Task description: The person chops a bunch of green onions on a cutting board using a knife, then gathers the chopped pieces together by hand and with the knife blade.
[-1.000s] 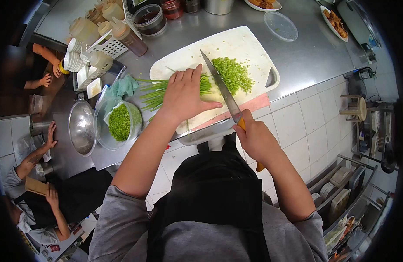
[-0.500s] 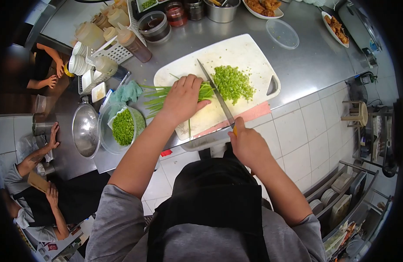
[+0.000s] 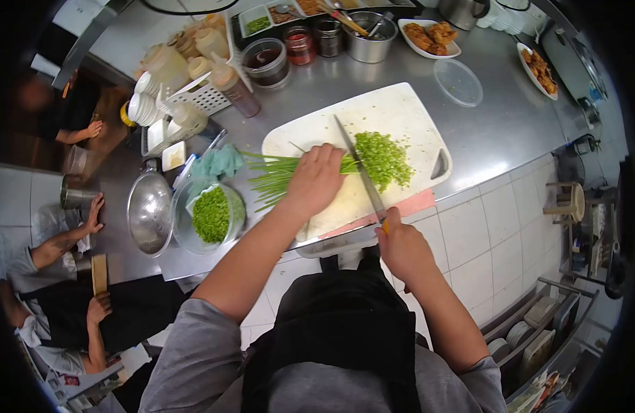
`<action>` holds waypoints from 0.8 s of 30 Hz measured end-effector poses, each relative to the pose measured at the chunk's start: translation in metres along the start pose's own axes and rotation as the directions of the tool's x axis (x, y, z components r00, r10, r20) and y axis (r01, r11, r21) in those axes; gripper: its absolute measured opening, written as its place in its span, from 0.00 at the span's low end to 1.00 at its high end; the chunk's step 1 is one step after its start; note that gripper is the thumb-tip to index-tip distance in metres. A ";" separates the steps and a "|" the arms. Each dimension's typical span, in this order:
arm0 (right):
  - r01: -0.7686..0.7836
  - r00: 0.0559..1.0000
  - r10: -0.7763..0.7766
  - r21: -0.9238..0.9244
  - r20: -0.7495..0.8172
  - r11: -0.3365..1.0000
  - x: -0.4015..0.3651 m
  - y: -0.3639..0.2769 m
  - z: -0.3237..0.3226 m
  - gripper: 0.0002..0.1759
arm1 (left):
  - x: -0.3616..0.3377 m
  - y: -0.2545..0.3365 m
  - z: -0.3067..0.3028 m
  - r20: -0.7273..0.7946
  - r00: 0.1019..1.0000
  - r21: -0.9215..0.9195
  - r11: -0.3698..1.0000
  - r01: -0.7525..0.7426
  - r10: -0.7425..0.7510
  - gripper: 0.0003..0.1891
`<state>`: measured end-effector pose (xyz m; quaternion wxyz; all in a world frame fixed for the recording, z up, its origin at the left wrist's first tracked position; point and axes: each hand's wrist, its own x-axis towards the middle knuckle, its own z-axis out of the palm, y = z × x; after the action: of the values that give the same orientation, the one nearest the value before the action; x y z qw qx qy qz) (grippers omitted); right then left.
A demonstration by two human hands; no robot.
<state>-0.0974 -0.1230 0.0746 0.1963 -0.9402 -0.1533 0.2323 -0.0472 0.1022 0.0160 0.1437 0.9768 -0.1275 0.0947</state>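
My left hand [image 3: 317, 179] is closed over a bundle of green onions [image 3: 271, 180], pressing it onto a white cutting board [image 3: 417, 110]. The long stalks stick out to the left of that hand. My right hand [image 3: 404, 252] grips the yellow handle of a knife [image 3: 362, 171]. Its blade lies across the cut end of the bundle, close beside my left fingertips, with the tip pointing away from me. Right of the blade is a pile of chopped green onions [image 3: 383, 162]. A clear tub [image 3: 240, 213] of chopped greens stands left of the board.
A metal bowl [image 3: 149, 213] and a teal cloth [image 3: 218, 162] sit on the left. Sauce bottles [image 3: 236, 91], jars [image 3: 300, 47], a metal pot [image 3: 370, 48] and a plate of fried food [image 3: 430, 38] line the back. A clear lid [image 3: 458, 82] lies behind the board. Co-workers stand at left.
The view has shifted, so the counter appears lower and further right. The knife remains against the bundle in my right hand. A co-worker's brown flat item has turned more upright.
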 end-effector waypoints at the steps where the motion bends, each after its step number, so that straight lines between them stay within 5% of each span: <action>1: 0.017 1.000 -0.017 0.003 0.009 1.000 0.001 -0.001 0.002 0.18 | 0.000 0.001 0.000 0.002 1.000 0.011 1.000 0.016 -0.016 0.25; 14: -0.052 0.999 0.052 -0.001 -0.005 0.999 0.001 -0.014 0.001 0.16 | -0.004 0.010 0.003 -0.052 0.998 0.093 0.995 0.036 -0.031 0.36; 24: -0.058 0.998 0.058 0.032 -0.001 0.998 0.002 -0.012 0.001 0.16 | 0.008 0.015 -0.024 -0.054 0.978 -0.148 0.971 0.190 -0.199 0.34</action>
<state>-0.0985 -0.1109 0.0782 0.2044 -0.9412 -0.1221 0.2397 -0.0474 0.0938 0.0443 0.2257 0.9680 -0.0325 0.1044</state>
